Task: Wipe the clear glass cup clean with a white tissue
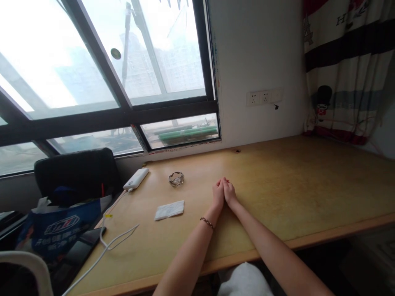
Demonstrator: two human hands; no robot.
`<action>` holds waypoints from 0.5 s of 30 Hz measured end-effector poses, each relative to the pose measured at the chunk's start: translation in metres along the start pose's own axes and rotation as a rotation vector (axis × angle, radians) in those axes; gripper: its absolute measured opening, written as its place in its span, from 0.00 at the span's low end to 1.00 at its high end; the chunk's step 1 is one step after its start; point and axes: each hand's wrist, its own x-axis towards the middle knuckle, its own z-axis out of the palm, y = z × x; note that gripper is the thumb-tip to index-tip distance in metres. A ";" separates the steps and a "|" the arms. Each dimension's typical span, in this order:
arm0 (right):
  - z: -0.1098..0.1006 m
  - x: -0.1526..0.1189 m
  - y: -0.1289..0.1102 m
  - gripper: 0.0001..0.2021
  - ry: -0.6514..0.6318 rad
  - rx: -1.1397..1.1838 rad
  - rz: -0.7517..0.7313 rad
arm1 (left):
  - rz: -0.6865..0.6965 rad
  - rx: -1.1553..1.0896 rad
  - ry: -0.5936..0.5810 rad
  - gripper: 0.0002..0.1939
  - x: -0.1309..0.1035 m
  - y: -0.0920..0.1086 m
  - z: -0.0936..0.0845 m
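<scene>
My left hand (219, 193) and my right hand (228, 192) rest on the wooden table, pressed together with closed fingers. The inside of both hands is hidden, so I cannot tell whether anything lies between them. A braided bracelet (207, 223) circles my left wrist. To the left of the hands lies a folded white tissue (169, 210), apart from them. Farther back stands an openwork silver metal ring (176, 179), like a small crown or wide bangle. Neither hand touches these things.
A white power bank (136, 179) with a white cable (106, 246) lies along the left edge of the table (293, 185). Beyond that edge are a black chair (78, 170) and a blue bag (58, 230). Wall sockets (259, 97) and a curtain (342, 74) are at the back right.
</scene>
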 end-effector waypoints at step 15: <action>-0.014 -0.009 -0.005 0.30 -0.282 -0.141 -0.235 | 0.079 0.147 -0.009 0.18 -0.004 -0.011 -0.019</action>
